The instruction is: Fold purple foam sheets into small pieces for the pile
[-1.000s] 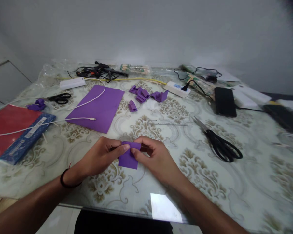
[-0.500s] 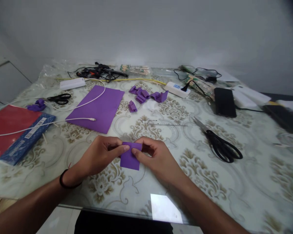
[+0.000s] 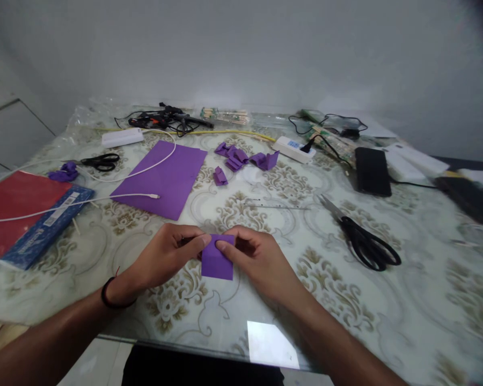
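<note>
A small purple piece of paper [image 3: 218, 265] is pinched between both hands, low over the near middle of the table. My left hand [image 3: 176, 251] closes thumb and fingers on its upper left corner. With the thumb flat on the paper's face, my right hand [image 3: 257, 259] grips the upper right side; its fingertips are hidden behind the paper. Farther back lie several folded purple paper pieces [image 3: 236, 159] and a large purple sheet [image 3: 165, 179]. Black-handled scissors [image 3: 366, 241] rest to the right of my right hand.
A red and blue paper pack [image 3: 28, 214] lies at left under a white cable [image 3: 116, 196], near smaller scissors [image 3: 104, 162] and a crumpled purple piece [image 3: 63, 172]. A clear ruler [image 3: 277, 205], a power strip [image 3: 293, 149] and a black phone [image 3: 372, 171] lie beyond my hands.
My left thumb has slid back toward the paper's upper left corner, leaving more of its face in sight. My right hand keeps its pinch. The view has shifted slightly.
</note>
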### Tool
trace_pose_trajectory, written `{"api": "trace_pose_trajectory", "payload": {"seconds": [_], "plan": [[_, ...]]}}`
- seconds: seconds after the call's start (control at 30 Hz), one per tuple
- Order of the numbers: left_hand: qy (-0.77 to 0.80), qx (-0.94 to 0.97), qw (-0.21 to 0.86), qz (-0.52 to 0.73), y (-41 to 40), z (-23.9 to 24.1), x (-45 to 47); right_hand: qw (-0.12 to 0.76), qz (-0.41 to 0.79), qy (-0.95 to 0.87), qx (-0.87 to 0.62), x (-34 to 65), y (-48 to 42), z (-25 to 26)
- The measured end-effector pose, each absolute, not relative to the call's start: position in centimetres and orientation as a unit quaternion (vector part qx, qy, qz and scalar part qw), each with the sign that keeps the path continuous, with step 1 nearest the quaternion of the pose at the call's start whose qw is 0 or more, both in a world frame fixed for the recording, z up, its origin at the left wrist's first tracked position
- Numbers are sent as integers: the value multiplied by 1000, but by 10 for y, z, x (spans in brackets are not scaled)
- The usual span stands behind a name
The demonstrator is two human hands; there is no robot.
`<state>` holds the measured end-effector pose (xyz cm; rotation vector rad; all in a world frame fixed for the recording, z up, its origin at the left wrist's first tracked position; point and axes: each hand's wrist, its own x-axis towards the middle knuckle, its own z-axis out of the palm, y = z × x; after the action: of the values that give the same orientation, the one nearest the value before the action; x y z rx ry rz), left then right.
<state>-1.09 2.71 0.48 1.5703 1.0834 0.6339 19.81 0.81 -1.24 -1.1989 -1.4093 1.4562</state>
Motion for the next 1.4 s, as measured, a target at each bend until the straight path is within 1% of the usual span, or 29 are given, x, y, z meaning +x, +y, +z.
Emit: {"api": "trace_pose_trajectory", "payload": {"seconds": [0.27, 0.43, 0.77, 1.17, 1.3, 1.4], "plan": [[471, 694, 490, 236, 27, 2, -10, 386, 569, -546, -478, 198, 7, -13], [463, 679, 507, 258, 27, 2, -13, 401, 580, -536, -465, 200, 8, -10], [465, 637, 561, 251, 27, 3, -14, 424, 560, -526, -478, 200, 9, -12], [466, 717, 468, 223, 27, 2, -12, 427, 550, -523, -492, 200, 11, -15], [466, 727, 440, 248, 26, 4, -10, 405, 587, -515, -476, 200, 12, -16], [461, 731, 433, 258, 24, 3, -9, 398, 585, -517, -481, 199, 12, -18]]}}
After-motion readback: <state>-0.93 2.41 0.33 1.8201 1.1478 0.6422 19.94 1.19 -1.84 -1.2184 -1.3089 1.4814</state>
